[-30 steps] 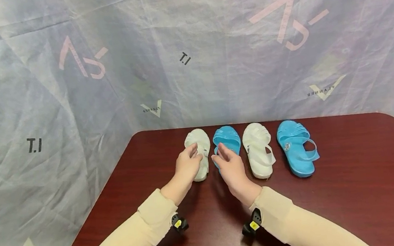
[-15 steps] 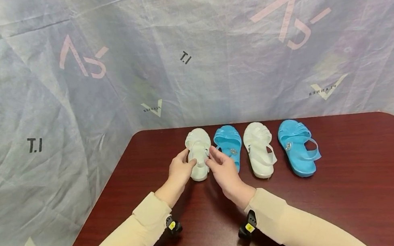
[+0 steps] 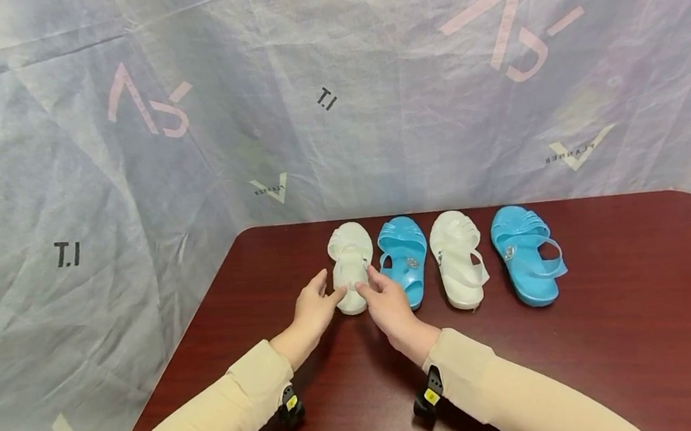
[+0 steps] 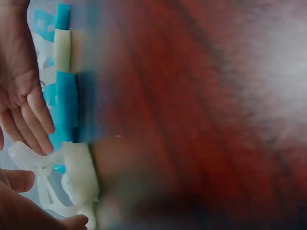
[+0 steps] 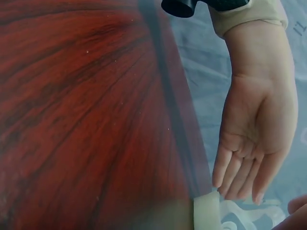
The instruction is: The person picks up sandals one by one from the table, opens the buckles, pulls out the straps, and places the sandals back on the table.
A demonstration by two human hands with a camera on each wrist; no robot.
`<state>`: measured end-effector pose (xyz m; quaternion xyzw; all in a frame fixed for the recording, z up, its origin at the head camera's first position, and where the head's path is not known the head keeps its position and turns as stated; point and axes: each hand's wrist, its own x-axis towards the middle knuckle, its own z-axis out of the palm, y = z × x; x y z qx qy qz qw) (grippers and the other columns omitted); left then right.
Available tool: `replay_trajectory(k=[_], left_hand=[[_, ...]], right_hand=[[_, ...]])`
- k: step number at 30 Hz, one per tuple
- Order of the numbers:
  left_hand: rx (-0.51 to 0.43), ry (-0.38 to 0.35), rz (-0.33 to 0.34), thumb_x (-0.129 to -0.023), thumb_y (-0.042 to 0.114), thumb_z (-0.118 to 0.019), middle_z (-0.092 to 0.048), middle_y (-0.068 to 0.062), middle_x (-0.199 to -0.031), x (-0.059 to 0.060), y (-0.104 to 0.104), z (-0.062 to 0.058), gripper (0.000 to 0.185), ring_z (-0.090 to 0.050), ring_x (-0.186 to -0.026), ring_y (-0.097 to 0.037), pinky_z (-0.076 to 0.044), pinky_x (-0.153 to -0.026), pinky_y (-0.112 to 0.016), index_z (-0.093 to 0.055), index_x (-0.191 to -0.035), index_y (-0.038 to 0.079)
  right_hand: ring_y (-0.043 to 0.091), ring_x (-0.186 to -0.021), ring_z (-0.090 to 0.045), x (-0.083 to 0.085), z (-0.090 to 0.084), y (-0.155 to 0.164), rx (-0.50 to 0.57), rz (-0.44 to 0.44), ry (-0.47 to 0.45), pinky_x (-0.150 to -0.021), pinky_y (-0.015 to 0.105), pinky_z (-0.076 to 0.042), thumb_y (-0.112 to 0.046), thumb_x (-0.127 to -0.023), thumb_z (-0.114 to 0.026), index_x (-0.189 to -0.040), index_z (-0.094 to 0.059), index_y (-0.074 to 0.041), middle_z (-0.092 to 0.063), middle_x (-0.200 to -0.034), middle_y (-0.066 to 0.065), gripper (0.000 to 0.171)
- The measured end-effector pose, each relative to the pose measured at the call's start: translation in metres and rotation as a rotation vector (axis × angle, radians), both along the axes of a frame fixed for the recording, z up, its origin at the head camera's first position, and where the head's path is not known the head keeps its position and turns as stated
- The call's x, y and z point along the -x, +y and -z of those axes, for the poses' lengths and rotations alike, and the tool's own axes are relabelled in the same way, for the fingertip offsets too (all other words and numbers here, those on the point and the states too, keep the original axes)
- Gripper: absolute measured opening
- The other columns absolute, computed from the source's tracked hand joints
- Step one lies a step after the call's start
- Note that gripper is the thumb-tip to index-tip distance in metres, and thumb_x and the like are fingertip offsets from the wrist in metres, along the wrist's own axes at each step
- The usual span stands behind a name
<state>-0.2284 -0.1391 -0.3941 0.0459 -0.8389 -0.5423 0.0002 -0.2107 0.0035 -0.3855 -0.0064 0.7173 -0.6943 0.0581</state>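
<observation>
Four jelly sandals stand in a row at the far side of the dark red table (image 3: 617, 298). From the left they are a white sandal (image 3: 350, 257), a blue sandal (image 3: 404, 255), a second white sandal (image 3: 458, 259) and a second blue sandal (image 3: 526, 255). My left hand (image 3: 317, 305) rests with straight fingers against the left side of the leftmost white sandal's heel. My right hand (image 3: 384, 303) touches its right side near the strap, fingers extended. The right wrist view shows the left hand (image 5: 254, 143) flat by the white sandal (image 5: 207, 211). In the left wrist view, the right hand (image 4: 24, 110) lies at the white sandal (image 4: 79, 177).
A pale crinkled backdrop sheet (image 3: 122, 163) with printed letters hangs behind and to the left of the table. The table's left edge (image 3: 203, 310) runs diagonally close to my left arm. Bare wood shows in front of the sandals and to the right.
My right hand has moved left from the blue sandal to the leftmost white sandal. My left hand has slid down from the sandal's top to its heel side.
</observation>
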Motion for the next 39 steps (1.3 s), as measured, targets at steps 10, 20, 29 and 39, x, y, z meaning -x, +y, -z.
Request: replay_trajectory(k=[10, 20, 29, 39], left_hand=[[-0.154, -0.031, 0.033, -0.095, 0.01, -0.06, -0.037, -0.025, -0.15, 0.0, 0.002, 0.012, 0.061, -0.037, -0.139, -0.035, -0.036, -0.11, -0.046, -0.033, -0.146, -0.009], [-0.177, -0.046, 0.025, -0.095, 0.009, -0.059, -0.043, -0.025, -0.146, 0.001, 0.005, 0.014, 0.06, -0.044, -0.135, -0.033, -0.038, -0.11, -0.046, -0.033, -0.146, -0.007], [-0.161, -0.048, 0.003, -0.096, 0.009, -0.057, -0.042, -0.024, -0.147, -0.004, 0.005, 0.014, 0.056, -0.045, -0.134, -0.034, -0.04, -0.109, -0.044, -0.035, -0.146, -0.005], [-0.158, -0.043, -0.004, -0.096, 0.008, -0.057, -0.043, -0.027, -0.145, -0.013, 0.002, 0.013, 0.055, -0.045, -0.134, -0.035, -0.04, -0.109, -0.045, -0.037, -0.145, -0.005]], right_hand=[[0.033, -0.147, -0.018, 0.001, 0.002, -0.01, -0.117, -0.004, -0.012, -0.118, 0.047, -0.023, -0.018, -0.102, -0.047, -0.15, -0.023, 0.006, -0.019, -0.159, 0.02, 0.059], [0.033, -0.149, -0.01, 0.007, 0.018, -0.008, -0.022, -0.045, -0.106, -0.119, 0.049, -0.019, -0.02, -0.102, -0.046, -0.15, -0.026, 0.004, -0.012, -0.161, 0.018, 0.057], [0.033, -0.148, -0.015, 0.006, 0.018, -0.006, -0.004, -0.039, -0.144, -0.119, 0.048, -0.021, -0.021, -0.102, -0.048, -0.15, -0.026, 0.004, -0.017, -0.161, 0.015, 0.058], [0.034, -0.147, -0.02, -0.002, 0.014, -0.006, 0.013, -0.052, -0.172, -0.118, 0.048, -0.024, -0.021, -0.101, -0.05, -0.15, -0.025, 0.005, -0.021, -0.159, 0.018, 0.06]])
